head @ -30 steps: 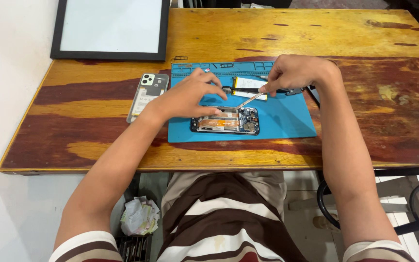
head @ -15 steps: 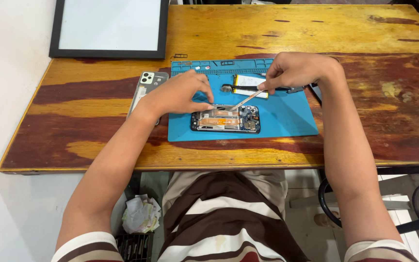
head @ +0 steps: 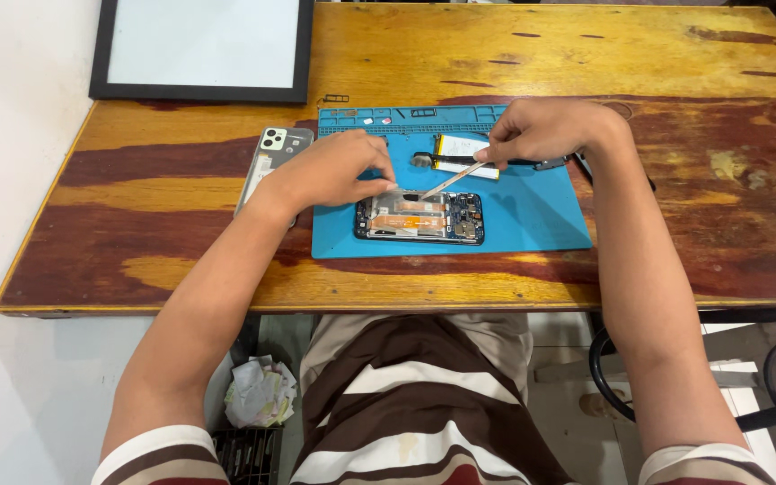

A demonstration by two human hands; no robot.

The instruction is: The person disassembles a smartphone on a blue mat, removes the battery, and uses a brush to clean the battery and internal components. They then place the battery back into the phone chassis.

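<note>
An opened phone (head: 420,218) lies flat on a blue work mat (head: 532,211), its circuit board and orange flex cables exposed. My left hand (head: 332,169) rests on the phone's upper left edge, fingers pressing on it. My right hand (head: 545,130) grips thin metal tweezers (head: 452,180), whose tip touches the phone's top edge near the middle. Behind the tweezers on the mat lies a phone battery (head: 466,153) with a white label.
A grey phone back cover (head: 267,162) lies left of the mat on the wooden table (head: 675,54). A black-framed white panel (head: 201,47) sits at the back left. Small parts sit in the mat's top tray (head: 406,116). A crumpled paper bin (head: 258,395) is under the table.
My left hand has slid from the mat's upper part down onto the phone's left end. The tweezers' tip has come down to the phone's top edge.
</note>
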